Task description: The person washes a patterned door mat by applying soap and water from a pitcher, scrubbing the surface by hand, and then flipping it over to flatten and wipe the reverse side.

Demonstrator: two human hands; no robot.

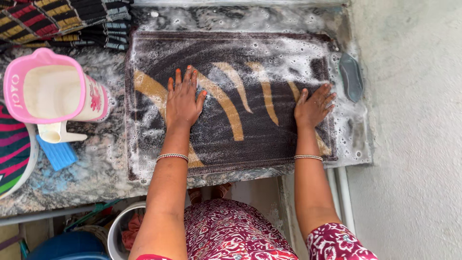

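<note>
Pressing flat, left hand (183, 101) and right hand (314, 107) lie on a soapy mat (240, 120). Fingers spread, gripping nothing. Pink jug (50, 89) stands nearby

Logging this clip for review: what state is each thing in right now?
Mat: flat on the slab, wet, soapy.
Left hand: open, palm down on the mat.
Right hand: open, palm down on the mat.
Jug: lying on its side, open end facing the camera.
Striped cloth: bunched at the far edge.

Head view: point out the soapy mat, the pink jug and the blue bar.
soapy mat (250, 130), head view, dark middle.
pink jug (50, 89), head view, cream inside.
blue bar (57, 154), head view, ridged top.
</note>
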